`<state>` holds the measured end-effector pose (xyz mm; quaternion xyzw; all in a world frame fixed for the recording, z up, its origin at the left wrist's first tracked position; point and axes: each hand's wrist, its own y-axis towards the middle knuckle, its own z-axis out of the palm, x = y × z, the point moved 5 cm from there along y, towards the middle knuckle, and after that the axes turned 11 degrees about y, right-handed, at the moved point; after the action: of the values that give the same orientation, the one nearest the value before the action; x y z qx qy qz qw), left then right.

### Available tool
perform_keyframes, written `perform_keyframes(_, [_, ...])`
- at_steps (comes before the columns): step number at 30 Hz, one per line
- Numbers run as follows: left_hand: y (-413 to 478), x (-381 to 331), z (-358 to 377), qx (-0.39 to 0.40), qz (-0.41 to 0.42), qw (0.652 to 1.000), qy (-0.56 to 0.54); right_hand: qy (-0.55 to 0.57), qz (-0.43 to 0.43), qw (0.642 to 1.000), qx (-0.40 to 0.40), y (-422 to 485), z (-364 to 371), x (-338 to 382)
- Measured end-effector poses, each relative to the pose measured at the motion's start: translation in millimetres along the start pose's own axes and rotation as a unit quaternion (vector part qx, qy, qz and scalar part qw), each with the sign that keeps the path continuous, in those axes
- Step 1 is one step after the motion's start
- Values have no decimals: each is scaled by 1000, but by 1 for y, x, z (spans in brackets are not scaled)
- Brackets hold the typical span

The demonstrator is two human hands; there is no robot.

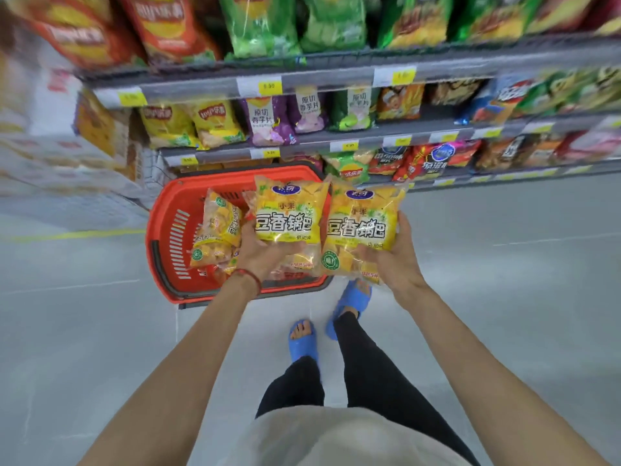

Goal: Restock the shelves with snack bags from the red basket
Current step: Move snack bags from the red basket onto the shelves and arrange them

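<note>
The red basket (161,230) stands on the floor in front of the shelves, with several yellow snack bags (215,230) inside. My left hand (260,253) holds one yellow snack bag (285,216) upright above the basket. My right hand (398,260) holds a second, matching yellow bag (359,227) just right of the first; the two bags touch side by side. The shelves (336,74) rise behind, stocked with chip bags in rows.
Grey floor spreads all around. My feet in blue slippers (304,341) stand just right of the basket. White stacked cartons (50,156) sit at the left end of the shelving. Yellow price tags (268,85) line the shelf edges.
</note>
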<state>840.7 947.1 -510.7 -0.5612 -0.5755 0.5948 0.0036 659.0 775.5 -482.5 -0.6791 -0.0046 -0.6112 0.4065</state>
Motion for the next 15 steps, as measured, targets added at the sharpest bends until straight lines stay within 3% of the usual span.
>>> perform_keyframes(8, [-78, -86, 35, 51, 116, 990, 60, 76, -63, 994, -51, -79, -86, 62])
perform_keyframes(15, [-138, -147, 131, 72, 227, 964, 119, 127, -120, 982, -77, -122, -186, 100])
